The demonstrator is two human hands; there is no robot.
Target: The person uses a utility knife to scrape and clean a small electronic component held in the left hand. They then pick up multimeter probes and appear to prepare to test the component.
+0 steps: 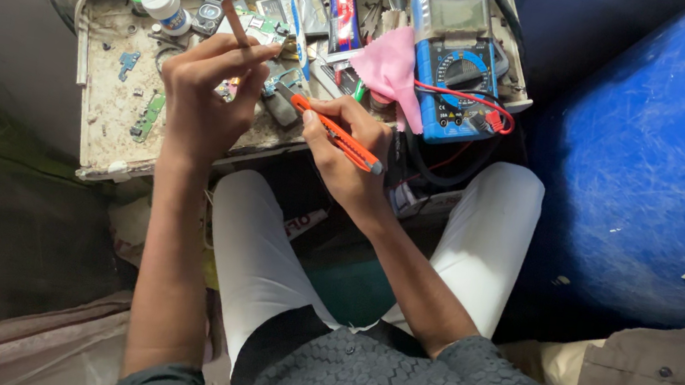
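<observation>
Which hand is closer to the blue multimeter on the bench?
Right. The right hand, holding an orange tool, is just left of the multimeter. The left hand, holding a thin stick, is farther left, beyond the right hand.

A small, worn, off-white work surface [108, 116], stained and gritty, fills the upper middle of the view, its front edge chipped. A large blue plastic drum [660, 162] stands just beside its right edge, scuffed with pale scratches. Left of the surface rises a plain grey wall panel [5, 29]. Below the left corner lies dark, shadowed floor with crumpled brownish sheeting [20, 336]. Daylight is soft and even.
</observation>
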